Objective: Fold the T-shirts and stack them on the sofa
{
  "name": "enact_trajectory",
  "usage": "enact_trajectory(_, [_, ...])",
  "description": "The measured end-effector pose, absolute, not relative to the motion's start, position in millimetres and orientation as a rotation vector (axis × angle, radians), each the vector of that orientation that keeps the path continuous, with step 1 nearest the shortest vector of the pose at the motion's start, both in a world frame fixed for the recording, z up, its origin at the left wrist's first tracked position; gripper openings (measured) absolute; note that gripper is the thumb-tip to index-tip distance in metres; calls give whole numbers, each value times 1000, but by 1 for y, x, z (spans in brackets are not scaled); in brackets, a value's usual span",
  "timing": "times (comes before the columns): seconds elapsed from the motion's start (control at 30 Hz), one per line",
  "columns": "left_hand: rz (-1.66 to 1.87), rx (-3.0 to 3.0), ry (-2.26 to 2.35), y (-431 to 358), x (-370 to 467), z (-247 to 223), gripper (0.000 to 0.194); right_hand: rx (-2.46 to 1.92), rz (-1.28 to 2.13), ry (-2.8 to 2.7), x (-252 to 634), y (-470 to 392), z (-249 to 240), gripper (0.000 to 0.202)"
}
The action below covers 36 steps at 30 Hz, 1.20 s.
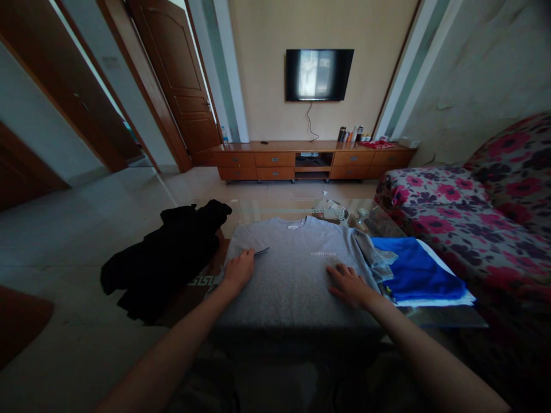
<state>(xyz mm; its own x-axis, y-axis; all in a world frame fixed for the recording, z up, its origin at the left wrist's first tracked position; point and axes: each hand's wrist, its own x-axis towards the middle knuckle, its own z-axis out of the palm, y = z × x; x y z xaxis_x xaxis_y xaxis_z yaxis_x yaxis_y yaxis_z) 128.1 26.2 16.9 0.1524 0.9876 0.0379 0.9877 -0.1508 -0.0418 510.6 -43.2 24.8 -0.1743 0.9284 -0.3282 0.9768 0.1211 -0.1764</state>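
A grey T-shirt [286, 287] with small lettering lies spread on a low glass table, its collar at the far side. My left hand [240, 271] is at the shirt's left part, fingers closed on a small fold of the grey fabric near the sleeve. My right hand [349, 285] lies on the shirt below the lettering, its fingers apart and holding nothing. Right of the shirt is a folded blue cloth [419, 269] on white fabric, with clear plastic at its left edge. Black clothing [167, 252] is heaped at the left.
Crumpled plastic [330, 207] and a small glass jar [362, 214] are beyond the shirt. A floral sofa [447, 235] stands at the right. Along the far wall is a wooden cabinet [275, 163], with a television [318, 74] above it.
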Motion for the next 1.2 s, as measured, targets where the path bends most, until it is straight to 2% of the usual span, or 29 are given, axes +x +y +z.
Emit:
enact_trajectory(0.13, [-47,-2467,-1925,23,129,14,37,1925,-546,2234,511,-43,23,76])
enact_trajectory(0.33, [-295,-2352,-1918,41,95,-3,53,1929,-556,2225,511,-43,25,76])
enact_trajectory(0.53, [-147,-2323,-2090,53,45,-47,75,1918,-573,2208,511,-43,24,76])
enact_trajectory(0.67, [-86,-2317,-2102,54,39,-53,81,1908,-569,2250,514,-44,23,76])
enact_trajectory(1.0, [-159,-2084,-2302,56,25,-44,71,1893,-593,2253,514,-44,25,76])
enact_trajectory(1.2, [-362,-2133,-2034,70,53,-24,58,1893,-597,2232,511,-43,25,76])
